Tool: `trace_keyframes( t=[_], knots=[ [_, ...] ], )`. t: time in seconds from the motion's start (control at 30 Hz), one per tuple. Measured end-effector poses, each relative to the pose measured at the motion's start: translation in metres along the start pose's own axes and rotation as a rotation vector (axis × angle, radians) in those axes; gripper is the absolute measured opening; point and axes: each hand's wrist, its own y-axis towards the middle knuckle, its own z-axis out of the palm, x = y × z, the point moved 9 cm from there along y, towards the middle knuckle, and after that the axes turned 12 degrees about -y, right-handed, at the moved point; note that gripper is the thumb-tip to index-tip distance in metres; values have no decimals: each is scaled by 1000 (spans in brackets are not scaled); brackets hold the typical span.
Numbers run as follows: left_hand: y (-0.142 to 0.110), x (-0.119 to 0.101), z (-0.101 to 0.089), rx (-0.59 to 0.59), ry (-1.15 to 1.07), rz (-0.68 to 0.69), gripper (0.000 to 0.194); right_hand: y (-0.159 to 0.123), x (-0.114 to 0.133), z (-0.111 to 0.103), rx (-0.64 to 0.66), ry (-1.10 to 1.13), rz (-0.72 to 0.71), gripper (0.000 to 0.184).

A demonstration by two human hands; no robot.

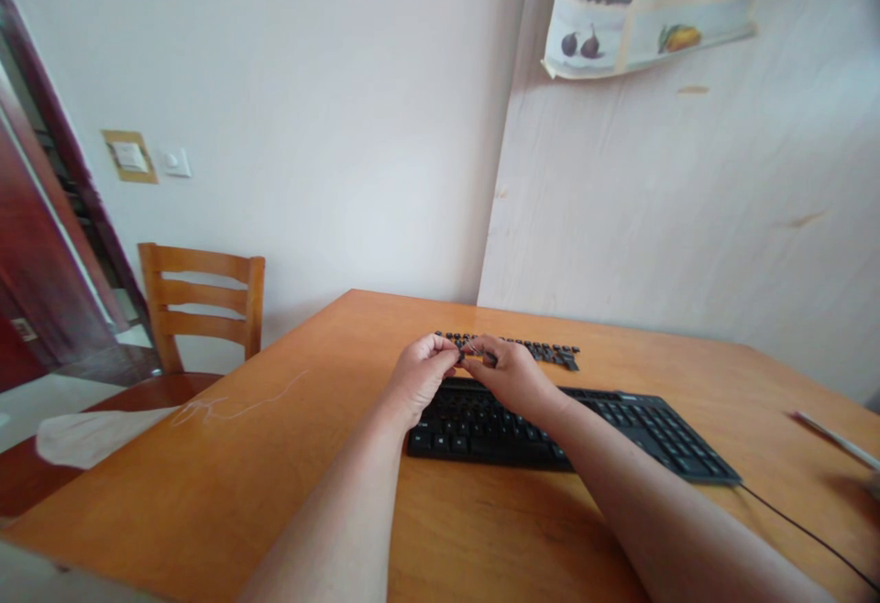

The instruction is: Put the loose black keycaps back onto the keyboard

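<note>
My left hand (pixel 424 369) is closed in a pinch, with a small black keycap (pixel 461 358) at its fingertips. Beside it, my right hand (pixel 511 369) grips a keycap puller (pixel 489 359); its black part and thin wire show between the fingers. The fingertips of both hands nearly meet above the back edge of a black keyboard (pixel 543 467). Part of the keyboard's left side looks stripped of keycaps, though my hands and right forearm cover some of it. Behind my hands, loose black keycaps (pixel 550 353) lie in rows on the table.
The wooden table (pixel 330 493) meets the wall at the back. A cable (pixel 804 522) runs from the keyboard to the right edge, near a pencil-like stick (pixel 835 438). White thread (pixel 240 412) lies at the left. A wooden chair (pixel 206 296) stands beyond the table's left edge.
</note>
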Motion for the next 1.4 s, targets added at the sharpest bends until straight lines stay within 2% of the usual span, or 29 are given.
trace_keyframes(
  t=[0.17,0.27,0.4,0.5,0.6,0.7,1.1,1.27,1.4],
  knots=[
    [1,3,1,11,13,8,17,1,-2,1,-6,-29,18,19],
    [4,2,-5,-14,26,59,20,3,-10,-2,4,-89,53,19],
    [8,-3,-34,-242,-15,142,20,8,-34,-4,30,-218,168,20],
    [7,1,-58,-432,-67,138,18,12,-49,1,98,-309,227,20],
    [7,8,-70,-520,-90,106,17,16,-60,11,182,-381,273,19],
    [9,14,-72,-528,-81,81,17,22,-66,21,229,-427,294,18],
    [11,21,-73,-526,-71,38,15,40,-77,50,276,-470,326,15],
    [14,24,-73,-511,-48,57,14,39,-77,52,273,-456,312,12],
    [14,24,-73,-512,-38,55,14,40,-75,45,240,-427,318,14]
  ],
)
